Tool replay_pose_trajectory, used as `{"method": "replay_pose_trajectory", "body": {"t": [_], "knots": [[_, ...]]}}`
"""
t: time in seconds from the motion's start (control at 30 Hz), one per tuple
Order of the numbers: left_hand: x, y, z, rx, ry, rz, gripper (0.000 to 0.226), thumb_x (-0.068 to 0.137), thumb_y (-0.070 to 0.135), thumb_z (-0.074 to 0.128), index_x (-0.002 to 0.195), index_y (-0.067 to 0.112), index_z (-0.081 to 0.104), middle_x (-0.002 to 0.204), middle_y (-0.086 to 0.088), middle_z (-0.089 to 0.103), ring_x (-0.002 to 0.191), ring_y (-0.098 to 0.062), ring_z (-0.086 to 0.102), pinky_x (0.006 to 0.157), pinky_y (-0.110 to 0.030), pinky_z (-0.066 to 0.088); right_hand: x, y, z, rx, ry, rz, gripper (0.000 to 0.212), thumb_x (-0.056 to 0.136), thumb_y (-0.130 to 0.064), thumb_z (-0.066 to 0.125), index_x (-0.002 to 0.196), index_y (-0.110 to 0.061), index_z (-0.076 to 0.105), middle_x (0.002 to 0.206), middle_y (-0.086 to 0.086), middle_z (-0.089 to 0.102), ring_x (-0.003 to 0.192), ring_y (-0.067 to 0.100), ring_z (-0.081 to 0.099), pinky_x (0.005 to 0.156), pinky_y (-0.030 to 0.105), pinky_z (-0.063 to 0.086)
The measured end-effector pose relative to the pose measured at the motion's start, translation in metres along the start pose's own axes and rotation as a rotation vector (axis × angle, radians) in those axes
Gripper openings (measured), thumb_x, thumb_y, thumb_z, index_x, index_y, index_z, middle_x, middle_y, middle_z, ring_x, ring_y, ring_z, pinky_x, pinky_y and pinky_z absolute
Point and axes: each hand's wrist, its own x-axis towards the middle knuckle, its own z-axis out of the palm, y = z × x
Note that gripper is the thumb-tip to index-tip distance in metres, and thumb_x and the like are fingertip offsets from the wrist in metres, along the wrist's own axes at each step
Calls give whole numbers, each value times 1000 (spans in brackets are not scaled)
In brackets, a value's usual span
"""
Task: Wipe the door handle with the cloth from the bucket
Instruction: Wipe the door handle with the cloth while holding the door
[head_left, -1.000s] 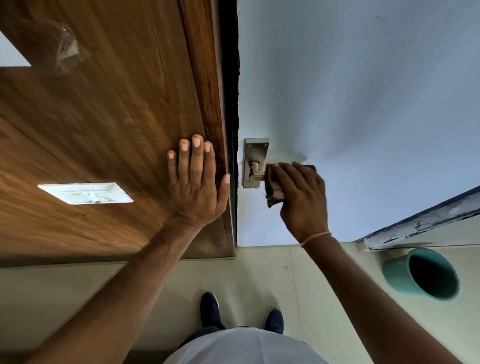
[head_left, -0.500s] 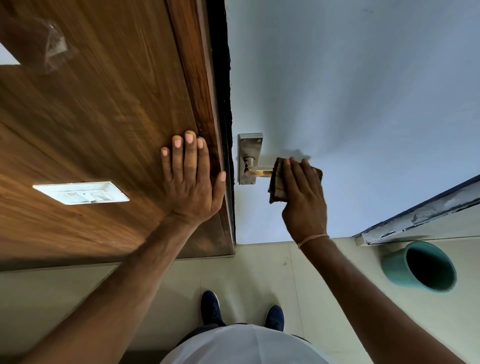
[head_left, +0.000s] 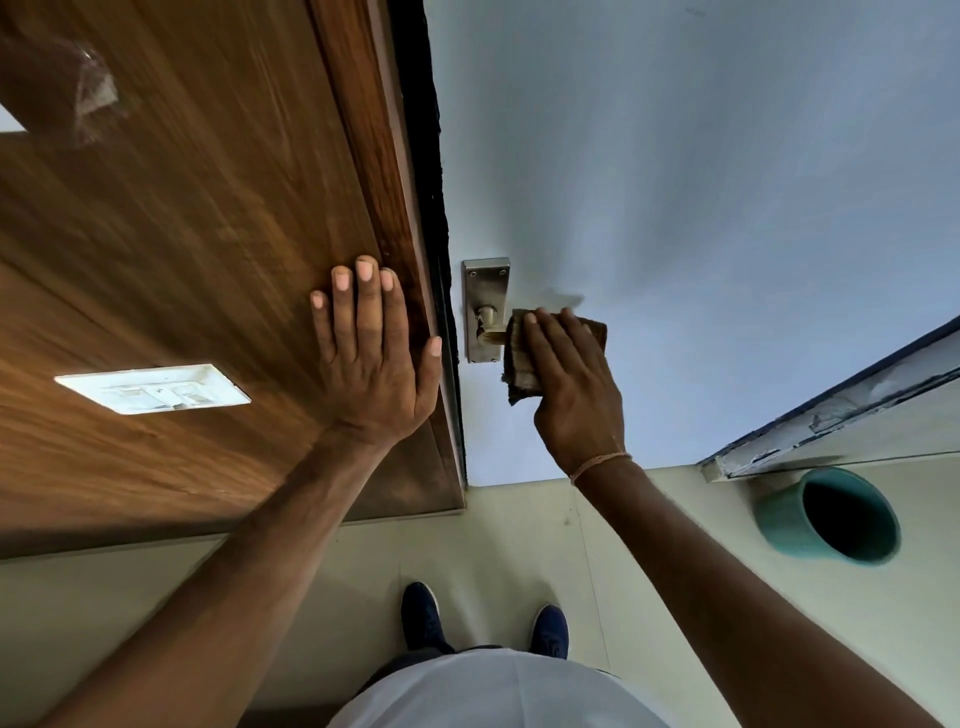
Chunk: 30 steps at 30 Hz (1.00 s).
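A metal door handle (head_left: 488, 323) on a steel backplate is fixed near the left edge of a pale blue door (head_left: 675, 182). My right hand (head_left: 576, 384) presses a folded brown cloth (head_left: 519, 366) over the lever, which is mostly hidden under the cloth; only its base and a short brass stub show. My left hand (head_left: 371, 353) rests flat with fingers spread on the wooden panel (head_left: 182, 234) beside the door frame. The teal bucket (head_left: 831, 514) stands on the floor at the right.
A white switch plate (head_left: 153, 388) is set in the wooden panel at the left. A chipped blue-and-white frame edge (head_left: 831, 410) runs above the bucket. My dark shoes (head_left: 423, 618) stand on the pale tiled floor below the handle.
My right hand slid the cloth outward along the lever, showing more of it half a second ago, then back toward the backplate. My left hand has stayed flat on the wood.
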Motion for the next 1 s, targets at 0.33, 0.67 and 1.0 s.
{"method": "replay_pose_trajectory", "body": {"t": [0.33,0.67,1.0], "knots": [[0,0,-2,-14,-21,-2,80,103,42,44,167,2,16,168,-22,27,166,-31,5,133,-55,15,4,-10,7,-50,-3,-132,73,88,5,39,160,-6,39,167,13,40,159,36,29,126,53,33],[1,-3,-6,-28,-38,11,84,101,40,52,167,2,16,169,-21,26,166,-30,4,134,-54,15,18,23,1,-327,-99,-584,70,104,1,-2,163,-9,33,171,11,30,159,38,25,128,53,30],[1,-3,-4,-20,-49,5,85,100,40,52,167,3,14,168,-22,26,166,-29,2,134,-53,13,25,33,11,-398,-24,-726,62,109,-6,39,167,-11,19,175,9,21,161,37,21,128,54,28]]}}
